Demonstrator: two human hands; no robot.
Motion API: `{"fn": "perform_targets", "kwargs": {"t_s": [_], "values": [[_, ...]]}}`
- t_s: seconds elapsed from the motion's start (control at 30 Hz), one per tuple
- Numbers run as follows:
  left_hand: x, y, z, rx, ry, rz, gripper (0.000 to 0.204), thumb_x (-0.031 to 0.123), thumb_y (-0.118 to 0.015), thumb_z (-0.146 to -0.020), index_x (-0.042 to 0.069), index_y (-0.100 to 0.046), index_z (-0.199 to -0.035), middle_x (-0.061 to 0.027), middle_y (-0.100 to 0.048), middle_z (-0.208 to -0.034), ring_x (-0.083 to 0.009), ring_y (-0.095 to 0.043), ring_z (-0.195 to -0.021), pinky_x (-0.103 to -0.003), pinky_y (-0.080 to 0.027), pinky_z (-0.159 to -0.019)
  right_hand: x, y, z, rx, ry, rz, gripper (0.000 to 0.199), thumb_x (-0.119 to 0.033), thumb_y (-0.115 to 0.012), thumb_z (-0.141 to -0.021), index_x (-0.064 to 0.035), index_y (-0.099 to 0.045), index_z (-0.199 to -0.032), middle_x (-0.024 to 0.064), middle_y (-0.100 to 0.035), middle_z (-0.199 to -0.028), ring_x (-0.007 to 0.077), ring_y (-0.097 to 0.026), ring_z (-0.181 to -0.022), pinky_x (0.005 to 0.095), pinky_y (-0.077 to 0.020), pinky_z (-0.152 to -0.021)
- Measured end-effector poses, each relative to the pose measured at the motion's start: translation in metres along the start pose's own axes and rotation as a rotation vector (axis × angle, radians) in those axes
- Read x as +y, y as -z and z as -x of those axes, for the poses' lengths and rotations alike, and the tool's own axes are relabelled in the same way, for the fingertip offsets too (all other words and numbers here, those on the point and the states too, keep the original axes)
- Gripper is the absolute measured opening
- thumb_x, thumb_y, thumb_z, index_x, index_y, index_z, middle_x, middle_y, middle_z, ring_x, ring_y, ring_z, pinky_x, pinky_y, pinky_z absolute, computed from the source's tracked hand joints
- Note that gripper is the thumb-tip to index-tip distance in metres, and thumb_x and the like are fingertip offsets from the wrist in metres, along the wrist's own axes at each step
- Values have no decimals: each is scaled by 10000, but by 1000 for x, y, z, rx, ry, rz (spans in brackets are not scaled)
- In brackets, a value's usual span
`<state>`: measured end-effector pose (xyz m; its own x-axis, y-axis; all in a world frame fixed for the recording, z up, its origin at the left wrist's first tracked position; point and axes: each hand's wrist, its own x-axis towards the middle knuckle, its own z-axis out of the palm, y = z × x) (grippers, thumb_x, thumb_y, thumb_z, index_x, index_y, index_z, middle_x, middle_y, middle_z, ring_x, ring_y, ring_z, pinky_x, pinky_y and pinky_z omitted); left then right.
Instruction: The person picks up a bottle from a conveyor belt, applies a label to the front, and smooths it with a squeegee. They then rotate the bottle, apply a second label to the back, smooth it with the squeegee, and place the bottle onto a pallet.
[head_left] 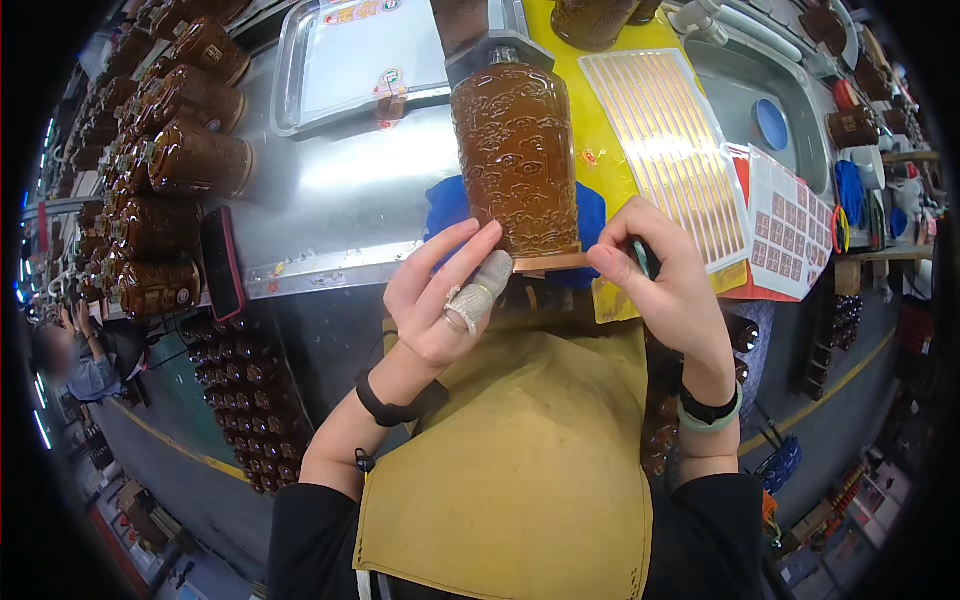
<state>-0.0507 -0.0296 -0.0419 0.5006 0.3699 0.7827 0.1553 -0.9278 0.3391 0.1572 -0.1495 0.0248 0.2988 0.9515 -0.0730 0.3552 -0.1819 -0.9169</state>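
A brown glass bottle (pixel 515 150) with raised cloud-like patterns lies with its neck away from me, its near end over a blue cloth (pixel 447 208). Along that near end runs a narrow gold strip (pixel 552 262). My left hand (pixel 440 295) steadies the bottle's near left corner, two fingers against the glass; a grey-wrapped digit presses by the strip's left end. My right hand (pixel 665 285) pinches the strip's right end between thumb and forefinger. A thin dark green tool (pixel 640 258) is tucked in its fingers.
A sheet of gold strips (pixel 665 150) lies on a yellow mat (pixel 560 20) at right, beside a printed label sheet (pixel 790 225). Brown bottles (pixel 195 160) crowd the left, near a phone (pixel 221 262). A metal tray (pixel 290 90) sits at back left. Another person (pixel 90 350) is far left.
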Motion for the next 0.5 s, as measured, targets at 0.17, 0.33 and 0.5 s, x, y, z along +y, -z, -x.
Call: {"fn": "perform_targets", "kwargs": {"t_s": [0.17, 0.33, 0.5], "values": [[4, 1, 0, -34, 19, -52, 172, -9, -820, -773, -4, -753, -931, -129, -766, -1100, -313, -730, -1004, -357, -625, -769, -1, 2, 0, -6, 6, -8, 182, -129, -739, -938, 3, -623, -890, 85, -573, -832, 218, -543, -770, 338, -432, -728], [5, -2, 7, 24, 151, 93, 248, -66, -856, -722, -33, -764, -951, -185, -743, -1151, -332, -728, -1028, -386, -628, -834, -6, -2, 0, -8, 46, -72, 182, -120, -742, -936, 5, -620, -888, 71, -561, -824, 202, -538, -767, 323, -427, -713], [6, 2, 16, 14, 298, 203, 350, -102, -857, -718, -50, -758, -1049, -224, -714, -1218, -336, -710, -1091, -389, -616, -907, -32, -6, -3, -62, 83, -154, 167, -95, -755, -921, 1, -622, -893, 63, -572, -838, 188, -541, -769, 307, -436, -718]]}}
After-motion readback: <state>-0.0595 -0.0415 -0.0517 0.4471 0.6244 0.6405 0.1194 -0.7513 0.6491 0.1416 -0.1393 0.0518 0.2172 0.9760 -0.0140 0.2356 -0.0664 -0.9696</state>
